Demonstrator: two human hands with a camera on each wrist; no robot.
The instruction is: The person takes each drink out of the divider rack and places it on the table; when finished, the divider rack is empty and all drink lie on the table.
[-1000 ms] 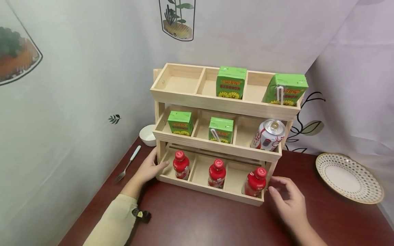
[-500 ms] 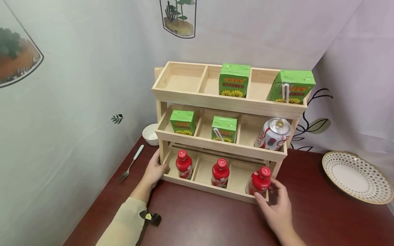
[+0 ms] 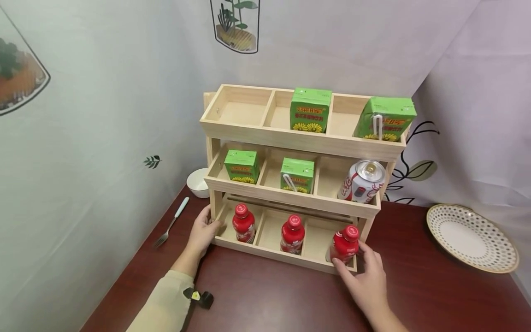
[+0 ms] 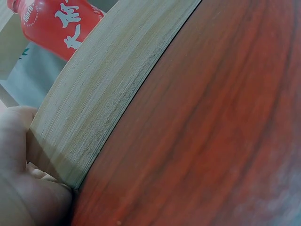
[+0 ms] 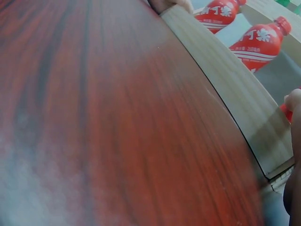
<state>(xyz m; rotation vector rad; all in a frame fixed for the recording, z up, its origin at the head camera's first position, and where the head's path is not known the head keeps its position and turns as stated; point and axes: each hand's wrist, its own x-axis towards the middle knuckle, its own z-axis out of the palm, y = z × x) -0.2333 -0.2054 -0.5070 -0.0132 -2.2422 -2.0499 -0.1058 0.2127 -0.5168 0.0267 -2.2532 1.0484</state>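
Note:
A three-tier wooden rack (image 3: 296, 190) stands on the dark red table, each tier split into three compartments. My left hand (image 3: 203, 233) grips its lower left corner, thumb over the edge of the bottom tier. At the lower right corner my right hand (image 3: 367, 272) holds the rack, its thumb at the front edge beside a red bottle (image 3: 343, 246). Two more red bottles, one left (image 3: 244, 224) and one middle (image 3: 292, 235), fill the other bottom compartments. Green drink cartons (image 3: 297, 176) and a white soda can (image 3: 362, 182) occupy the middle tier.
Two more green cartons, one middle (image 3: 310, 110) and one right (image 3: 386, 119), sit on the top tier. To the left lie a fork (image 3: 173, 221) and a white bowl (image 3: 197, 183). A dotted plate (image 3: 470, 237) lies to the right. Cloth hangs behind.
My right hand has moved left from beside the rack onto its lower right corner. My left hand stays at the left corner. The bottles, cartons and can keep their compartments.

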